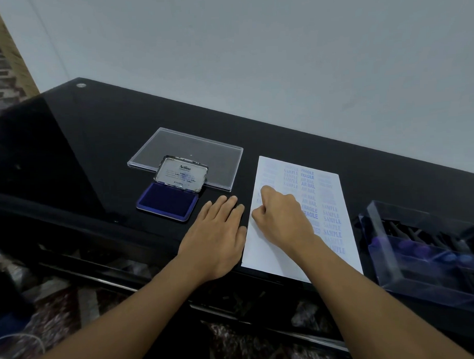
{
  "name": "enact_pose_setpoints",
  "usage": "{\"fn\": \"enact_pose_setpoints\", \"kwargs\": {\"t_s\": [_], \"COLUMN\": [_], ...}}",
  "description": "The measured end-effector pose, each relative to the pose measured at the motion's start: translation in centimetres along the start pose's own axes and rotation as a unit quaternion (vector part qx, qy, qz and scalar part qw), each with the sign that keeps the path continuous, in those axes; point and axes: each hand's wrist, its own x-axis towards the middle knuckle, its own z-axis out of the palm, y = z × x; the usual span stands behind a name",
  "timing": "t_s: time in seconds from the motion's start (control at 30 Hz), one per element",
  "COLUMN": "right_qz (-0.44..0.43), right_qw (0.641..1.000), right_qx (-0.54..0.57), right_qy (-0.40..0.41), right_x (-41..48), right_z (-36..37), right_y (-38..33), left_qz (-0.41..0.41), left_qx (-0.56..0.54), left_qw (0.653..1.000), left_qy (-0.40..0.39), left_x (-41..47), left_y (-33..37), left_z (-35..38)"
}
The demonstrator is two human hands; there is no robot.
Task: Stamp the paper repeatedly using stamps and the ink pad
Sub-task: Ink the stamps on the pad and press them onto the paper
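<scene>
A white paper (270, 256) lies on the black table, covered with several blue prints reading SAMPLE, FRAGILE and AIR MAIL. My right hand (281, 215) is curled into a fist over the paper's left column, fingers closed downward on a stamp that is hidden inside the fist. My left hand (219, 233) lies flat on the table, fingers straight, just left of the paper's edge. The open ink pad (168, 202), blue with its metal lid raised, sits to the left of my left hand's fingertips.
A clear plastic lid (186, 143) lies behind the ink pad. At the right stands a clear plastic box (426, 250) holding several dark stamps with purple tops. The glossy black table (81, 147) meets a white wall behind.
</scene>
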Motion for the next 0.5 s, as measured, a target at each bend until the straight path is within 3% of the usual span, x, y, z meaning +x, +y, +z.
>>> {"fn": "enact_pose_setpoints", "kwargs": {"t_s": [0.5], "right_qz": [-0.011], "right_qw": [0.999], "right_qx": [0.0], "right_qy": [0.03], "right_x": [-0.2], "right_z": [0.5], "right_y": [0.1], "left_qz": [-0.001], "left_qx": [0.01], "left_qw": [1.0], "left_qy": [0.0], "left_x": [0.0], "left_y": [0.1], "left_z": [0.0]}}
